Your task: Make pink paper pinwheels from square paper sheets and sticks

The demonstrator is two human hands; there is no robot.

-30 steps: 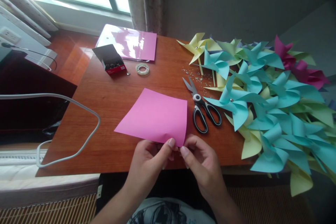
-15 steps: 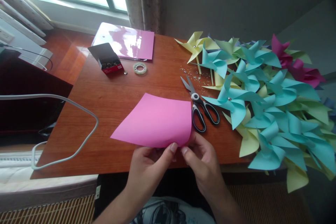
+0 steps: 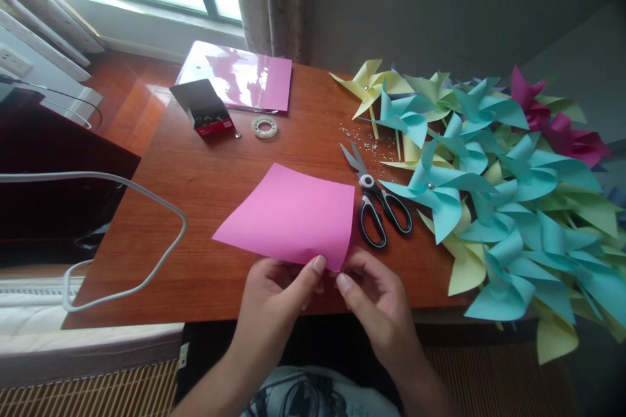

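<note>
Pinwheels (image 3: 447,184): many, assembled | pink sheet (image 3: 298,212): uncut | left hand (image 3: 274,300): pinching near edge | right hand (image 3: 377,300): at corner, hold unclear

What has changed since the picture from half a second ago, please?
The held pink sheet has shifted slightly away from the person, its right edge drawing back from the scissors. The left hand still grips its near edge. Scissors and pinwheels stayed put.
</note>
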